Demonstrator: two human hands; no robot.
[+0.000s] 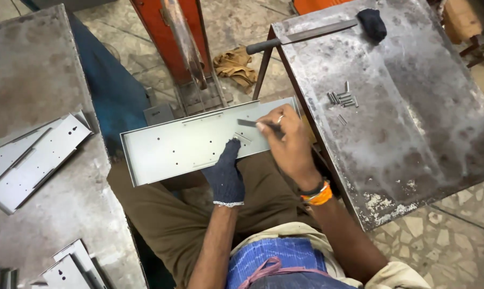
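Sheet-metal panel [193,142] lies across the lap, its far end against the table [413,134]. Gloved left hand [226,174] presses down on the panel, fingers together; right hand [287,142] pinches a small dark tool [252,123] over it. Firm, steady pressure would best stop the panel shifting.

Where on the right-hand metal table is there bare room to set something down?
The metal table is bare from the small pins down to its near edge. Its far edge is crowded: long file, dark glove. Right hand works beside the left edge.
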